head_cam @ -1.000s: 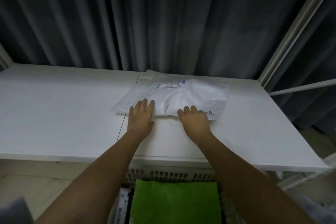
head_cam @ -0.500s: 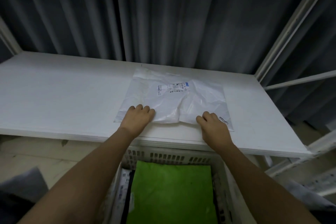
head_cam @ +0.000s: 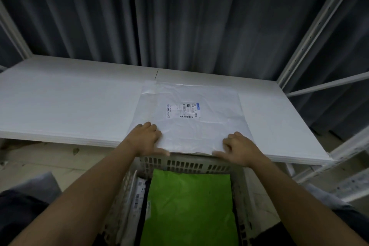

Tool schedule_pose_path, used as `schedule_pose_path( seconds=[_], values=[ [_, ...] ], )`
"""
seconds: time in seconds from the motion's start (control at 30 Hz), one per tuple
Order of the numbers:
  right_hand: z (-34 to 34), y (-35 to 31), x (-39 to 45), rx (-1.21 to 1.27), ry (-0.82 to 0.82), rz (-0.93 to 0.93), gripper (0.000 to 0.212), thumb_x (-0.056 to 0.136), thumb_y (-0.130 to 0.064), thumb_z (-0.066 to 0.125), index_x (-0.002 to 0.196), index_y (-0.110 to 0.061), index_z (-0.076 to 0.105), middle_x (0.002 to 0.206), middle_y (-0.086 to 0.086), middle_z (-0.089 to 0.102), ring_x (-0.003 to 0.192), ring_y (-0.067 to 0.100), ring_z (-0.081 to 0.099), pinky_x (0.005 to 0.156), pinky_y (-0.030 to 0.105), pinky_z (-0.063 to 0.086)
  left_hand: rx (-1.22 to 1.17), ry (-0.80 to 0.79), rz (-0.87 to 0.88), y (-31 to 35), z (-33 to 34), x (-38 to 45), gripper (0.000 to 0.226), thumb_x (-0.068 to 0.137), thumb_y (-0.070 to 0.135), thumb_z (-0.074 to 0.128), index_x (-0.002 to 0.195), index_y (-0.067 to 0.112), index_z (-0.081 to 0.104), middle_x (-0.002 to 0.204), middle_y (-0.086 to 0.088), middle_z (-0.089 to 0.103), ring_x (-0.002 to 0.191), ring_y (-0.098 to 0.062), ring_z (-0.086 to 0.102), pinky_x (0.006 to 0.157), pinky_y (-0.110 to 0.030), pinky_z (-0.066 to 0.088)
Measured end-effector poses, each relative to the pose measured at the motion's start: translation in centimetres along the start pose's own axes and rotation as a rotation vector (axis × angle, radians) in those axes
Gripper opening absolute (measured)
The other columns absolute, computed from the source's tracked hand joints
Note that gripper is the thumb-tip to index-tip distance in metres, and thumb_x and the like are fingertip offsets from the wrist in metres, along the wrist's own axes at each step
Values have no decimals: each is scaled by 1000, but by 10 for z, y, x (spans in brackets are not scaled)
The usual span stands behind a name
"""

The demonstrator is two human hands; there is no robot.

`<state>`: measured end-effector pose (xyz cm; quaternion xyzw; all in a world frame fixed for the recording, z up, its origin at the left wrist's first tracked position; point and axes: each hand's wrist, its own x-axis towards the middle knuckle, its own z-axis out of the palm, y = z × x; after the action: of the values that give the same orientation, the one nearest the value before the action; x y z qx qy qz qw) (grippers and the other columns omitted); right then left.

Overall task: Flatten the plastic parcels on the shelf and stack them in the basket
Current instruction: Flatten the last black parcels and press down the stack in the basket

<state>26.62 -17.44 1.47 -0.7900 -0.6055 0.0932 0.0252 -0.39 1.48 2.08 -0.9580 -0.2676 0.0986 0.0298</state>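
Basket (head_cam: 179, 163): pale slotted plastic, nearest the person, standing below the front edge of the shelf; its far wall sits just under that edge.
Green parcel (head_cam: 189, 205): flat, bright green, lying on top inside the basket.
Labelled parcels (head_cam: 140, 191): white with barcodes, tucked along the basket's left side, partly under the green parcel.
Left hand (head_cam: 146, 139): fingers curled over the near left corner of the white parcel, thumb along the shelf's front edge; it grips that corner.
Right hand (head_cam: 240, 149): fingers curled on the near right corner of the white parcel, thumb out along the shelf's edge; it grips that corner.
White parcel (head_cam: 191, 118): thin plastic mailer, lying flat on the shelf, lightly creased, its near edge at the shelf's front edge directly above the basket.
Shipping label (head_cam: 182, 110): small, printed, with barcode, on the parcel's upper middle.
Shelf (head_cam: 69, 104): white board with a seam running front to back near its middle.
Shelf frame (head_cam: 311, 36): white perforated metal upright at the right.
Curtain (head_cam: 179, 16): dark grey, pleated, hanging behind the shelf.
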Motion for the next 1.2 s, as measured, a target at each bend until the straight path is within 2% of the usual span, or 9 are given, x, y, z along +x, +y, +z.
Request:
schedule_pose_path(
  seconds=[0.07, 0.13, 0.17, 0.23, 0.3, 0.4, 0.53, 0.77, 1.2],
  values=[
    [-2, -10, 9, 147, 205, 6, 51, 86, -61, 51, 62, -17, 44, 76, -2, 48, 88, 19, 45, 74, 35, 39, -153, 161, -48, 7, 3, 7, 117, 51, 95, -14, 102, 16, 54, 107, -4, 50, 101, -20, 42, 87, -35, 35],
    [-4, -22, 26, 229, 379, 25, 46, 88, -58, 51, 73, -15, 56, 91, 2, 54, 99, 23, 47, 85, 35, 41, -282, 292, -159, 17, 2, 22, 106, 61, 92, -7, 107, 16, 52, 115, -6, 48, 107, -24, 41, 92, -38, 36],
    [-4, -27, 38, 248, 416, 43, 46, 88, -61, 49, 85, -17, 62, 105, 4, 56, 109, 24, 45, 93, 34, 38, -335, 319, -230, 21, 0, 32, 97, 68, 88, 2, 114, 18, 51, 125, -7, 46, 116, -26, 40, 99, -42, 34],
    [-3, -37, 64, 231, 366, 103, 54, 87, -67, 42, 120, -27, 59, 139, 6, 43, 133, 28, 28, 110, 39, 20, -435, 277, -343, 28, 0, 54, 77, 82, 79, 19, 134, 27, 41, 148, -7, 29, 137, -28, 24, 111, -53, 20],
    [1, -44, 85, 164, 242, 169, 63, 88, -71, 33, 143, -40, 34, 159, 3, 13, 146, 29, 1, 116, 48, -3, -467, 161, -389, 34, 0, 72, 74, 87, 74, 21, 149, 35, 16, 160, -1, 1, 146, -28, -3, 112, -62, 3],
    [12, -44, 115, 62, 156, 222, 74, 84, -79, 20, 149, -47, 5, 161, -1, -12, 145, 33, -19, 113, 59, -13, -418, 76, -403, 34, 10, 98, 84, 80, 82, 12, 149, 42, -11, 157, 1, -24, 142, -32, -27, 107, -68, -10],
    [32, -33, 136, 15, 30, 271, 84, 75, -85, 14, 147, -49, -10, 159, 1, -23, 142, 39, -23, 110, 66, -11, -347, 64, -387, 26, 24, 120, 92, 69, 90, 4, 145, 44, -21, 153, -1, -33, 137, -35, -34, 103, -70, -17],
    [55, -27, 149, -7, 27, 279, 93, 64, -89, 7, 145, -49, -17, 156, 2, -30, 142, 42, -23, 111, 66, -7, -292, 87, -379, 22, 44, 135, 92, 68, 90, 1, 145, 44, -21, 152, -1, -37, 137, -37, -35, 102, -71, -17],
    [64, -25, 153, -65, 53, 273, 89, 74, -87, 18, 147, -47, -12, 158, 4, -23, 143, 42, -16, 109, 67, -6, -274, 56, -388, 23, 57, 140, 91, 69, 88, -1, 145, 43, -20, 152, -3, -35, 138, -38, -32, 104, -71, -15]
  ],
)
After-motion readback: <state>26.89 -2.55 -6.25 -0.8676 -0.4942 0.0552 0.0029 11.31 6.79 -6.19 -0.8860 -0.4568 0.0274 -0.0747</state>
